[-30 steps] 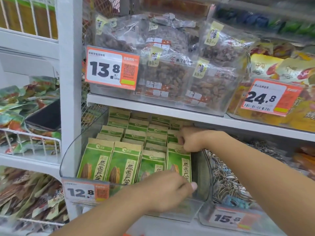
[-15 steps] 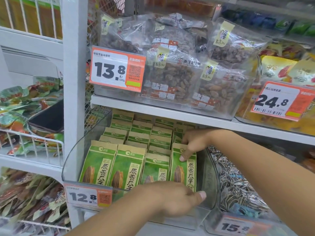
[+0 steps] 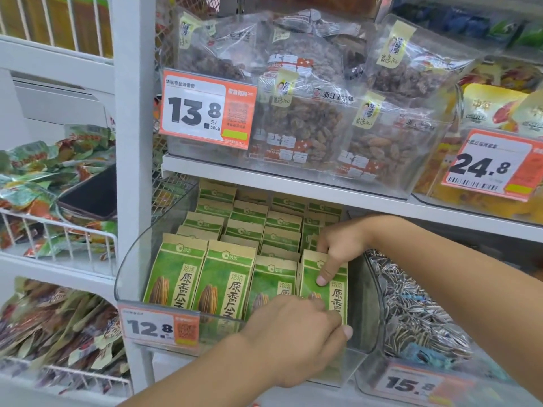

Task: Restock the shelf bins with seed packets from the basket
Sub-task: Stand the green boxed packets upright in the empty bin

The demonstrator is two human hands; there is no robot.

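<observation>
Seed packet (image 3: 323, 277) in bin (image 3: 132, 259), both hands (image 3: 338, 251) touching

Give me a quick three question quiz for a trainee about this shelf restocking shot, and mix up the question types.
1. True or false: the right hand rests on the top of the rightmost front seed packet in the clear bin.
2. Which price tag is clipped to the bin of green packets? A) 13.8 B) 12.8 C) 24.8
3. Fill in: the left hand is at the ______ of the front row of packets.

Key: 1 true; 2 B; 3 bottom
</observation>
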